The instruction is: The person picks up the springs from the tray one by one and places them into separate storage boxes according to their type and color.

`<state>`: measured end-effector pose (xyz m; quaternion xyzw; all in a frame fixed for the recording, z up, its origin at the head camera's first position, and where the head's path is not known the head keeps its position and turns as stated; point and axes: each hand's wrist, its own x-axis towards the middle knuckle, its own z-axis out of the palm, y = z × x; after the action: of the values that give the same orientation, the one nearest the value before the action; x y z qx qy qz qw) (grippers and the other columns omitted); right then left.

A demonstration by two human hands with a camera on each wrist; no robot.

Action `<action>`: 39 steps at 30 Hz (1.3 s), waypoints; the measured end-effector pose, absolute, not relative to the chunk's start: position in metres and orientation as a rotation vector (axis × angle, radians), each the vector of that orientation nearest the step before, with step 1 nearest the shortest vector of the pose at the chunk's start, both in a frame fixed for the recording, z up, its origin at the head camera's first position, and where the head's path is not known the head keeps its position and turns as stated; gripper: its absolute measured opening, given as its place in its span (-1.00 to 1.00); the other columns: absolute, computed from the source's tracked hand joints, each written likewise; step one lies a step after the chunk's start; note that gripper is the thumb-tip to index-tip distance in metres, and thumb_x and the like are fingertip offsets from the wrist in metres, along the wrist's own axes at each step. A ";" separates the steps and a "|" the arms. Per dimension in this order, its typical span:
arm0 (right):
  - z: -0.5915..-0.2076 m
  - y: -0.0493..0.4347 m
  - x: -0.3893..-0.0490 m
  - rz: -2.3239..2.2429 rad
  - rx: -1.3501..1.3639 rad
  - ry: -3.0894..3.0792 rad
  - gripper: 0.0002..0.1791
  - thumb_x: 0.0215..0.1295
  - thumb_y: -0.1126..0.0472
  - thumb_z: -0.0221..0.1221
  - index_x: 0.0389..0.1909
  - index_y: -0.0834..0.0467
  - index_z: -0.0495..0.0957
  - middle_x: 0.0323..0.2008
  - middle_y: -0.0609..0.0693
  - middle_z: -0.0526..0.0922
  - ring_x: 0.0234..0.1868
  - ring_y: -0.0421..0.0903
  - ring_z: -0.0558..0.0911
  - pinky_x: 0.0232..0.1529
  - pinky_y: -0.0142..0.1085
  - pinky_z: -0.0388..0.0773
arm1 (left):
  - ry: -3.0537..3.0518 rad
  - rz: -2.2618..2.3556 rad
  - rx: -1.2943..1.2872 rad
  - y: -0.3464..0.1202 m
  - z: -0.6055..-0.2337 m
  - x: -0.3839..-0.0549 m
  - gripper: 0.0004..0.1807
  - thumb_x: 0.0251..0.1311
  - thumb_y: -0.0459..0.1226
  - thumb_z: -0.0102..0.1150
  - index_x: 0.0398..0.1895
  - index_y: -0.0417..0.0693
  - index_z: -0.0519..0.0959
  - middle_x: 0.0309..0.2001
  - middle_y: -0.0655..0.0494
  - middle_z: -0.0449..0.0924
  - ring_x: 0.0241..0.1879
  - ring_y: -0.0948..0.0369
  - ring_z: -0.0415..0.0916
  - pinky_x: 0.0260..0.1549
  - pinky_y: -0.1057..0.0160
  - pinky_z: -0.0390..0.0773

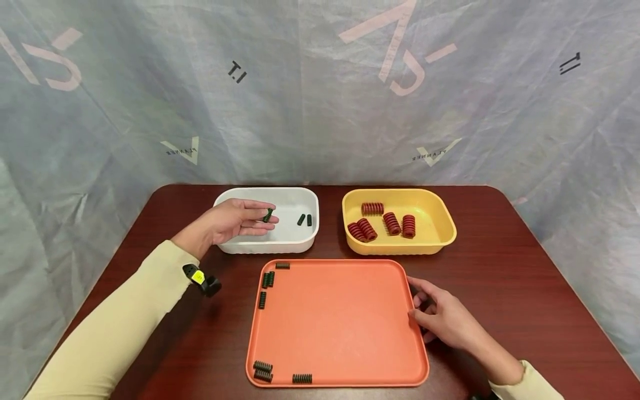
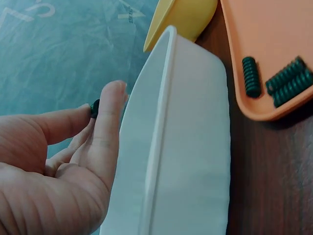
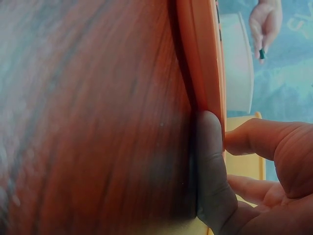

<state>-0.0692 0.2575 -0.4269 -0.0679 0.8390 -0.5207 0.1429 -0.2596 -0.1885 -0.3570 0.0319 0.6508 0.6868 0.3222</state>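
My left hand (image 1: 235,219) is over the white bin (image 1: 272,244), pinching a small dark green coil spring (image 1: 268,215) between thumb and finger. In the left wrist view the spring (image 2: 94,108) shows as a dark end at the fingertips, above the bin's rim. Two more dark springs (image 1: 305,220) lie on the bin floor. The right hand (image 1: 445,316) grips the right edge of the orange tray (image 1: 345,322), thumb at the rim and a finger along its outer side. Several green springs (image 1: 268,279) lie along the tray's left side, with another spring (image 1: 302,379) by its front edge.
A yellow bin (image 1: 435,244) right of the white one holds several thick red springs (image 1: 391,223). Both bins stand behind the tray on a dark red wooden table (image 1: 500,266). A grey printed curtain (image 1: 310,111) hangs behind and at the sides.
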 end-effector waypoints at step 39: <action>-0.424 0.256 -0.070 -1.453 -0.131 2.425 -0.23 0.32 0.40 0.30 0.50 0.30 0.23 -0.20 0.20 0.44 -0.50 -0.07 0.59 -0.63 -0.10 0.72 | 1.849 1.607 -0.124 -0.190 -0.374 -0.298 -0.51 0.58 -0.38 -0.04 0.45 -0.47 0.26 0.22 -0.41 0.50 -0.02 0.05 0.71 0.15 0.14 0.64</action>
<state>-0.0705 0.2558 -0.4238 -0.0456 0.8465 -0.5071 0.1554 -0.2975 -0.1902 -0.3741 -0.0475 0.7096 0.6167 0.3374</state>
